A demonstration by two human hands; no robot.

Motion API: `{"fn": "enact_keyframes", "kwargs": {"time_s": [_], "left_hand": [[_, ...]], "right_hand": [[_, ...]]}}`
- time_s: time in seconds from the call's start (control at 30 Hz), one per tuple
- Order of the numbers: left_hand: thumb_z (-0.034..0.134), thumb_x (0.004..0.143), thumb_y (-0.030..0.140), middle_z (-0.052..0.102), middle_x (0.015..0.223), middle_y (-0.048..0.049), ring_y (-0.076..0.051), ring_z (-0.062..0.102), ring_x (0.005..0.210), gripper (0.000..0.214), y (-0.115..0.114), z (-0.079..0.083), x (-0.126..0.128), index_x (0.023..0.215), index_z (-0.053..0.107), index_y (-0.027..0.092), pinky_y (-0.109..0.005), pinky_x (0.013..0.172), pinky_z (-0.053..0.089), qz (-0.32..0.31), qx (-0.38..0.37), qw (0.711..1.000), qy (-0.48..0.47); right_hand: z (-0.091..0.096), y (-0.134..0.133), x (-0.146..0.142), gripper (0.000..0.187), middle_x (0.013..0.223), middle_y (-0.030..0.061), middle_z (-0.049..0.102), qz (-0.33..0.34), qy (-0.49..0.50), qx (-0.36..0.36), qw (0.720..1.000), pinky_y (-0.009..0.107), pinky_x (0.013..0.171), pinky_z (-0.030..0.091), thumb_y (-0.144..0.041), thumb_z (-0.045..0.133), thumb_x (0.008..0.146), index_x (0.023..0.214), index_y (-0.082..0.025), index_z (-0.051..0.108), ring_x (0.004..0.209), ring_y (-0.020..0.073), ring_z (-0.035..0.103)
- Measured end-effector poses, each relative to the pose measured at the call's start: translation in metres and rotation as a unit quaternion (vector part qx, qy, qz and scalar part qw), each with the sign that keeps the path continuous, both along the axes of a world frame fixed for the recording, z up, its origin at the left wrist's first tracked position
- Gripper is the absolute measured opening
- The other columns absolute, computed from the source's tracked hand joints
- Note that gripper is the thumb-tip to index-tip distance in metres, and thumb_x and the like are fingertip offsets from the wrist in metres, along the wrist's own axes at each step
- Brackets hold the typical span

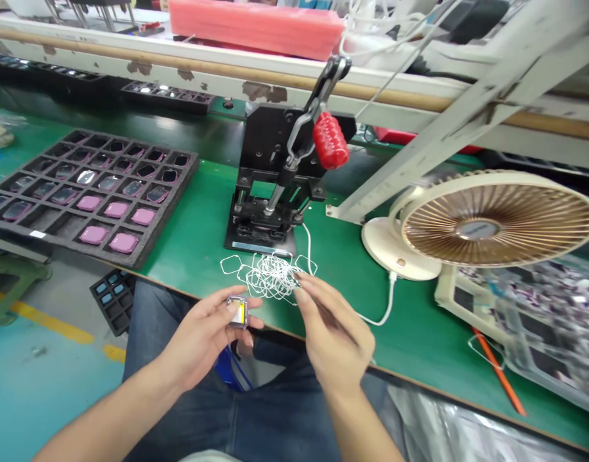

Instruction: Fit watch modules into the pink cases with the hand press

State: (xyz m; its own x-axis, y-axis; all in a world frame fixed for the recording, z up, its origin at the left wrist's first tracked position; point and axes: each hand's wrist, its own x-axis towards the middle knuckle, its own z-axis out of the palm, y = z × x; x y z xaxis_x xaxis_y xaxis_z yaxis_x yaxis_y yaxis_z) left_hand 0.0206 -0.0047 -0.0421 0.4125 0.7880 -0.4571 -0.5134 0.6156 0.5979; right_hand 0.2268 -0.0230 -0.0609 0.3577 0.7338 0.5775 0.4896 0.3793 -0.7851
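Observation:
My left hand (205, 333) pinches a small square metal-framed part (237, 312) just in front of the table edge. My right hand (329, 327) reaches with closed fingertips into a tangled pile of thin white ring gaskets (270, 274) on the green mat, with what looks like dark tweezers along its fingers. Behind the pile stands a black hand press (275, 173) with a red-handled lever (329, 140).
A black compartment tray (15, 221) holding pink and clear parts lies at left. A small tray (112, 300) sits lower by my knee. A beige desk fan (491, 221) and its white cable (387, 308) stand at right, near a plastic-covered tray (539, 321) and an orange stick (499, 372).

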Motion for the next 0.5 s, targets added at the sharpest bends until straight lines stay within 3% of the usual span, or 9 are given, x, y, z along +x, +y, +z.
{"fn": "enact_keyframes", "kwargs": {"time_s": [0.1,0.23,0.37,0.5], "left_hand": [[0.078,0.098,0.021,0.075,0.135,-0.0224,-0.028,0.079,0.100,0.029,0.008,0.002,0.002,0.125,0.075,0.012,-0.036,0.081,0.061,0.013,0.020,1.000,0.008],[0.077,0.099,0.025,0.074,0.137,-0.0239,-0.034,0.078,0.111,0.033,0.016,0.005,0.002,0.128,0.074,0.011,-0.044,0.093,0.061,0.022,0.018,0.999,-0.020],[0.071,0.104,0.029,0.074,0.138,-0.0250,-0.038,0.076,0.120,0.043,0.017,0.005,0.000,0.141,0.068,0.009,-0.053,0.110,0.056,0.023,0.007,0.998,-0.059],[0.067,0.106,0.027,0.076,0.135,-0.0222,-0.033,0.078,0.118,0.047,0.012,0.003,-0.003,0.150,0.062,0.012,-0.051,0.113,0.056,0.013,0.014,0.996,-0.082]], "right_hand": [[0.011,0.017,0.014,0.009,0.107,0.0066,0.083,0.003,-0.070,-0.064,0.996,0.042,0.094,0.065,-0.031,0.078,0.100,0.104,-0.024,0.083,0.098,0.0243,0.079],[0.021,0.019,0.026,0.023,0.100,0.0061,0.082,-0.023,-0.126,-0.128,0.983,0.040,0.088,0.062,-0.044,0.072,0.104,0.100,-0.024,0.082,0.091,0.0243,0.078],[0.020,0.012,0.034,0.035,0.098,0.0062,0.082,-0.049,-0.122,-0.156,0.979,0.039,0.089,0.059,-0.050,0.062,0.108,0.100,-0.023,0.082,0.094,0.0254,0.077],[0.013,0.009,0.039,0.041,0.104,0.0058,0.082,-0.039,-0.075,-0.182,0.980,0.040,0.096,0.056,-0.051,0.054,0.112,0.100,-0.024,0.083,0.102,0.0259,0.077]]}}
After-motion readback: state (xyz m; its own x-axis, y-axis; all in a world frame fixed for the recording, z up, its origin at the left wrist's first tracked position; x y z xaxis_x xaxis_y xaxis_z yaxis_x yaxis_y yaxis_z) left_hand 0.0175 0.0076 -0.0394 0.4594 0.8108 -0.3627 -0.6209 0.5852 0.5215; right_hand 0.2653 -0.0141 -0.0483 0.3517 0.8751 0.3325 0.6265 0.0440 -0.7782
